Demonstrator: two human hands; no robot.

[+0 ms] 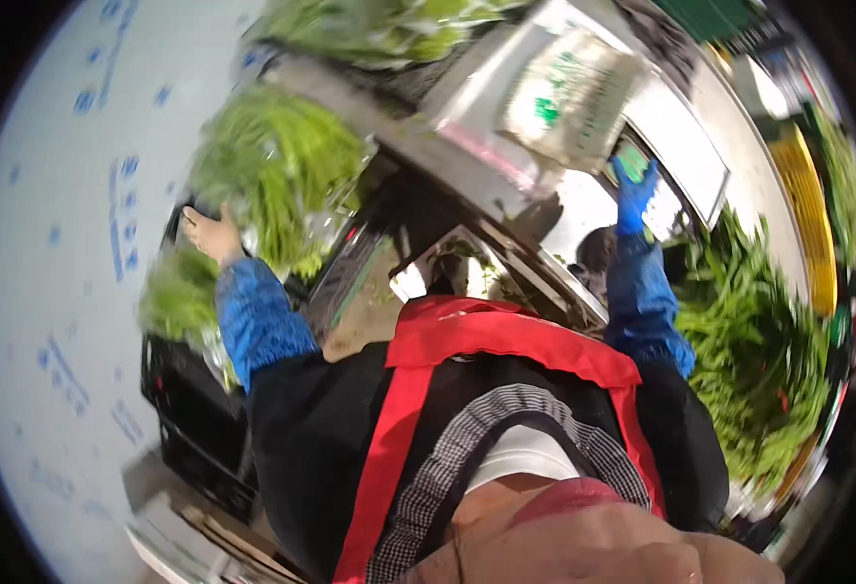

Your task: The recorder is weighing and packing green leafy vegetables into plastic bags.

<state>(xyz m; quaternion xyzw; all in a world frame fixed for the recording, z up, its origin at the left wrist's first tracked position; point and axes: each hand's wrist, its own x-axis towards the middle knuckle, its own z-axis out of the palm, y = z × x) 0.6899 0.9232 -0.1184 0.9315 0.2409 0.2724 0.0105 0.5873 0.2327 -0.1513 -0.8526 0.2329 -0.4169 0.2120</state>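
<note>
My bare left hand (pixel 212 232) is at the left with its fingers apart. It is beside a large bundle of long-stemmed leafy greens (pixel 282 168) in clear plastic; whether it touches the bundle I cannot tell. A second bunch of greens (pixel 183 296) lies just below that hand, over a black plastic crate (pixel 198 416). My right hand (pixel 636 191), in a blue glove, has its fingers spread over a small green panel (pixel 631 159) in a dark frame. Near it, a cream sack with green printing (pixel 574 98) rests on a white surface.
More bagged greens (pixel 391 29) stand at the top. A big heap of loose leafy greens (pixel 749 350) lies on the right, near a yellow plastic crate (pixel 807 219). A pale wall with blue print (pixel 70 219) borders the left. A metal-edged worktable (pixel 428 157) crosses the middle.
</note>
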